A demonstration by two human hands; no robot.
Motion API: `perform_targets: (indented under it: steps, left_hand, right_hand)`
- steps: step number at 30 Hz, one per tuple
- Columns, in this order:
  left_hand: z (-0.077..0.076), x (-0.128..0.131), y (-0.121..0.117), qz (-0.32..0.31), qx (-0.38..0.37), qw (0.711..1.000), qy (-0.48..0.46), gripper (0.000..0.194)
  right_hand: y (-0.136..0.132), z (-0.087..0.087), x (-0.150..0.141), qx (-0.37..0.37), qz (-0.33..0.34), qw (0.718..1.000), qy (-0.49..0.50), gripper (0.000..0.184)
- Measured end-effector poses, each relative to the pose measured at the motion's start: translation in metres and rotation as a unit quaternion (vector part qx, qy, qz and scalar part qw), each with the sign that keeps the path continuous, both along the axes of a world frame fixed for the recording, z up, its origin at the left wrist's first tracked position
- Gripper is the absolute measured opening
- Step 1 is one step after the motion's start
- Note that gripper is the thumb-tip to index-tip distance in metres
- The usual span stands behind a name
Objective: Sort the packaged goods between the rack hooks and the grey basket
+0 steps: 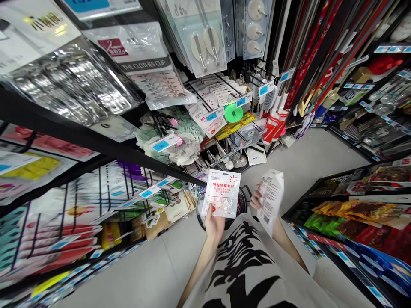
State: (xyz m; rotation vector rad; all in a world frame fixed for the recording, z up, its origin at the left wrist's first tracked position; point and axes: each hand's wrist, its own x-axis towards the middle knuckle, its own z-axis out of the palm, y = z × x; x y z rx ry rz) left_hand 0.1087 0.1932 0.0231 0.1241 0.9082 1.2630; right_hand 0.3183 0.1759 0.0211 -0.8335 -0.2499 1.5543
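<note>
My left hand (214, 221) is closed on the lower edge of a mothball packet (222, 192), white with red print and a clear window showing pale tablets. Its printed front faces me, and my thumb lies over the window. My right hand (256, 199) grips a second white packet (270, 199), turned so that a side with dense dark text and a barcode shows. The two packets are held apart in front of my body. Behind the left packet, partly hidden, is a round dark basket (244, 201) with a handle.
Hanging racks on the left hold clothes clips (160, 81), bath puffs (186, 147) and more white-and-red packets (208, 122). Blue price tags (165, 142) stick out from the hooks. Bagged snacks (362, 216) fill a low shelf on the right. Grey floor (295, 158) runs between the shelves.
</note>
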Motion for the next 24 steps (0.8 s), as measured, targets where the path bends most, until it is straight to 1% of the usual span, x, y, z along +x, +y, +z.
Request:
perform_targets:
  steps: [2,3,5,7,9,11,13,15,17,19,22,24]
  left_hand:
    - [-0.002,0.001,-0.002,-0.024,0.016,1.0,-0.006,0.056]
    - [-0.004,0.002,-0.004,-0.04,0.024,0.999,-0.012,0.062]
    - [-0.007,0.005,-0.008,-0.064,0.034,0.997,-0.021,0.077]
    - [-0.009,0.006,-0.01,-0.069,0.033,0.997,0.001,0.082]
    - [-0.008,0.004,-0.012,-0.07,0.024,0.996,0.057,0.08]
    - [-0.006,-0.001,-0.013,-0.092,0.023,0.99,0.105,0.079]
    - [-0.004,-0.01,-0.013,-0.13,0.036,0.982,0.133,0.078]
    - [-0.005,-0.02,-0.013,-0.174,0.053,0.97,0.161,0.075]
    - [-0.009,-0.028,-0.015,-0.221,0.068,0.953,0.196,0.071]
    - [-0.013,-0.032,-0.017,-0.275,0.084,0.928,0.236,0.064]
    - [-0.015,-0.032,-0.02,-0.351,0.119,0.886,0.279,0.057]
    - [-0.013,-0.03,-0.023,-0.395,0.137,0.865,0.278,0.056]
  right_hand:
    - [0.006,0.006,-0.011,-0.003,0.035,0.995,-0.092,0.044]
    - [0.008,0.006,-0.018,-0.002,0.037,0.99,-0.139,0.044]
    - [0.011,0.003,-0.032,0.007,0.02,0.978,-0.206,0.043]
    - [0.012,-0.003,-0.043,0.025,0.003,0.971,-0.239,0.041]
    - [0.011,-0.007,-0.047,0.044,0.013,0.968,-0.246,0.04]
    - [0.008,-0.009,-0.042,0.058,0.042,0.97,-0.233,0.043]
    - [0.005,-0.008,-0.029,0.067,0.066,0.972,-0.216,0.046]
    - [0.002,-0.005,-0.011,0.074,0.067,0.971,-0.219,0.045]
    - [0.002,0.0,0.008,0.076,0.058,0.962,-0.255,0.043]
    - [0.004,0.008,0.024,0.086,0.076,0.939,-0.325,0.042]
    - [0.008,0.021,0.036,0.125,0.165,0.876,-0.436,0.034]
    - [0.011,0.027,0.035,0.143,0.22,0.842,-0.471,0.027]
